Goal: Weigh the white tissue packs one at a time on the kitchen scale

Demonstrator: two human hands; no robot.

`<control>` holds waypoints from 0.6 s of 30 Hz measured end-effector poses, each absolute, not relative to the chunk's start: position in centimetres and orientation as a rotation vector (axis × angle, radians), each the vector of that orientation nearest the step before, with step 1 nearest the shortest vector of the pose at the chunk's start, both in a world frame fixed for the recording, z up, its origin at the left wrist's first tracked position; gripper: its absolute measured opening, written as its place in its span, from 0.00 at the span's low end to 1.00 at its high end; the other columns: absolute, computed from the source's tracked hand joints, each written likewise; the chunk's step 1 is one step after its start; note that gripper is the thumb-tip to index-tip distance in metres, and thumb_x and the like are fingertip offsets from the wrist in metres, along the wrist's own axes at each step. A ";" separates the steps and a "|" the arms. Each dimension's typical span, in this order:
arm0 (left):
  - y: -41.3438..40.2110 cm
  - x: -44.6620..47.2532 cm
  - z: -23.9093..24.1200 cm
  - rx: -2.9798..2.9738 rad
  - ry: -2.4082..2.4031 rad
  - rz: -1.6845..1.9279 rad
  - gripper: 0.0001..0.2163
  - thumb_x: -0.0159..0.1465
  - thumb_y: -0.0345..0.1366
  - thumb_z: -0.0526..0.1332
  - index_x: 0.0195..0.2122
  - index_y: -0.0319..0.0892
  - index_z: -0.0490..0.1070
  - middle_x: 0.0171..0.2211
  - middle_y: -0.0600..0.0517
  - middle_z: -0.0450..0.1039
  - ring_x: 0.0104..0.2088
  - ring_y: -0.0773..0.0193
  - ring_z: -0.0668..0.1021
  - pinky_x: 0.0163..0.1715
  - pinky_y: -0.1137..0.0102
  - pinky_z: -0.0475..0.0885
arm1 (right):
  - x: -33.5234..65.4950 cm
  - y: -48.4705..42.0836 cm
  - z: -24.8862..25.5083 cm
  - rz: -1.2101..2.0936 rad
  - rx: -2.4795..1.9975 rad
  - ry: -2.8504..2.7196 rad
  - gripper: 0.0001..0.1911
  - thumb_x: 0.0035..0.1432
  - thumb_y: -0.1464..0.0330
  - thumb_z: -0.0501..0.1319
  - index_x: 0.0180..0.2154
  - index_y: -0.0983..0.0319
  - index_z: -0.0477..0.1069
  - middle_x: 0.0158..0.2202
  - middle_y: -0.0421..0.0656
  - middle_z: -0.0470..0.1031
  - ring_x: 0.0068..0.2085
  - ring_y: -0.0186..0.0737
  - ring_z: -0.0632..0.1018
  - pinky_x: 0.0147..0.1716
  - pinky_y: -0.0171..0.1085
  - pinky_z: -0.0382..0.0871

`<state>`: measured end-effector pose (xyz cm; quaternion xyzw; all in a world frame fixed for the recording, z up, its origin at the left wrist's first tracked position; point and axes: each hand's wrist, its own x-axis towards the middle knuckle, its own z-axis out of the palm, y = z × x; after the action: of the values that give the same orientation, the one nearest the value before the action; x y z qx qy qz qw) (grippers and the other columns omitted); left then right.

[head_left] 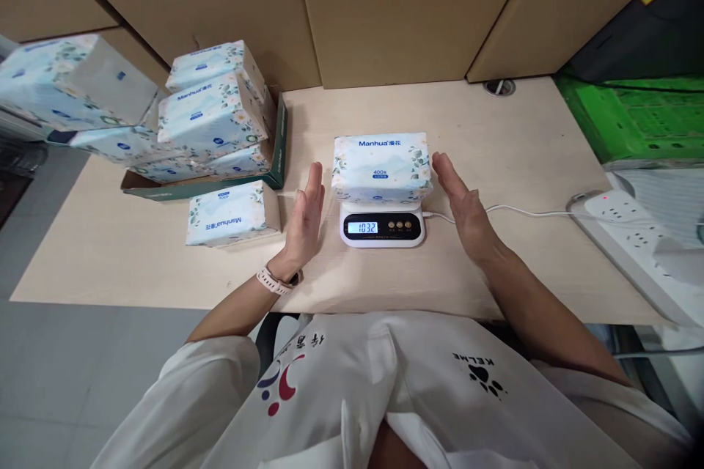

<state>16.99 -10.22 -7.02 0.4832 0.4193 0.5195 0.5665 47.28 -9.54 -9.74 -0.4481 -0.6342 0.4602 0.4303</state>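
"On the table, directly before the person, what is recorded?"

"One tissue pack, set on a white scale, its lettering upright to the person. The lit display shows the digits 1032; a decimal point is too small to confirm."

"Condition of the hands?"

"Left hand: beside the pack on its left, fingers straight and together, gripping nothing. Right hand: beside the pack on its right, fingers likewise extended, gripping nothing. Both stand apart from the pack, the right one closer to it."

"Does either touch the table?"

"Cannot be determined from this view. A pale wristband is noted on the left wrist."

"Surroundings?"

"To the left, a dark green tray with stacked packs; just in front of it, a single pack, lettering inverted. To the right, a white cable runs from the scale toward a power strip with a red light. Cardboard boxes line the back."
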 end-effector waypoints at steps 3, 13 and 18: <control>-10.2 16.9 -7.1 1.122 0.960 1.223 0.42 0.68 0.72 0.50 0.77 0.56 0.57 0.82 0.59 0.39 0.82 0.58 0.42 0.82 0.57 0.39 | 47.2 -9.5 -9.6 1.142 -1.133 -1.586 0.42 0.67 0.33 0.36 0.77 0.35 0.48 0.81 0.20 0.45 0.83 0.46 0.44 0.83 0.55 0.36; -10.2 16.9 -7.0 1.115 0.958 1.228 0.43 0.68 0.72 0.51 0.77 0.54 0.55 0.82 0.58 0.37 0.82 0.58 0.43 0.82 0.59 0.41 | 47.1 -9.3 -9.5 1.148 -1.180 -1.578 0.48 0.64 0.29 0.36 0.77 0.38 0.47 0.81 0.24 0.44 0.83 0.47 0.44 0.83 0.57 0.36; -10.2 16.9 -6.9 1.134 0.953 1.210 0.44 0.69 0.72 0.50 0.79 0.52 0.51 0.82 0.57 0.34 0.82 0.60 0.41 0.82 0.61 0.40 | 46.9 -9.4 -9.2 1.175 -1.199 -1.584 0.47 0.65 0.30 0.36 0.78 0.39 0.45 0.81 0.24 0.43 0.83 0.46 0.43 0.83 0.55 0.34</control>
<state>16.93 -10.24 -6.94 0.4843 0.4072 0.5168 0.5767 46.95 -9.44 -9.19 -0.4751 -0.6276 0.4654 0.4048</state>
